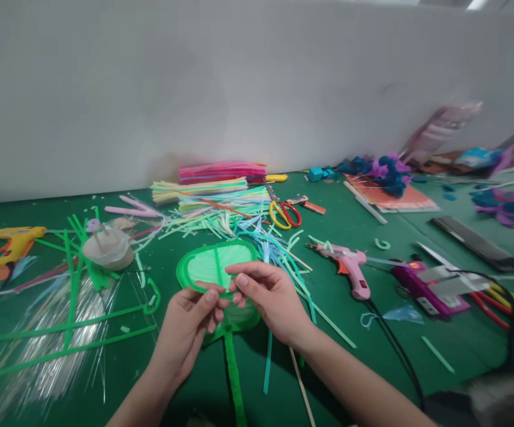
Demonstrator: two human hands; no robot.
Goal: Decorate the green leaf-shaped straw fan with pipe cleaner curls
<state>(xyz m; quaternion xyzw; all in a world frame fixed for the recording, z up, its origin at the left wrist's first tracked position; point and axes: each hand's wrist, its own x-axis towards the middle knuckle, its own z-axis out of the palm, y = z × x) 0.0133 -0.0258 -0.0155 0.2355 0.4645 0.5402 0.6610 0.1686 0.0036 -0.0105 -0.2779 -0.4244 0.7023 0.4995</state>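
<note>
Over a green leaf-shaped piece (204, 262) with a fuzzy rim, a pale see-through middle and a long green stem (233, 376), my two hands meet. My left hand (195, 314) is closed, thumb pressed to the fingertips. Facing it, my right hand (268, 296) pinches with thumb and forefinger. Whatever thin bit lies between the fingertips is too small to make out. Behind the leaf-shaped piece are scattered pipe cleaners (221, 204) in pale colours and red-and-yellow scissors (286, 214).
A pink glue gun (350, 264) with a black cord lies at right, near a purple device (432, 290) and larger scissors (501, 302). At left are a yellow glue gun (16, 243), a small tub (108, 249), green pipe cleaners (96, 320) and clear strands (56, 356). A pale wall (239, 89) stands behind.
</note>
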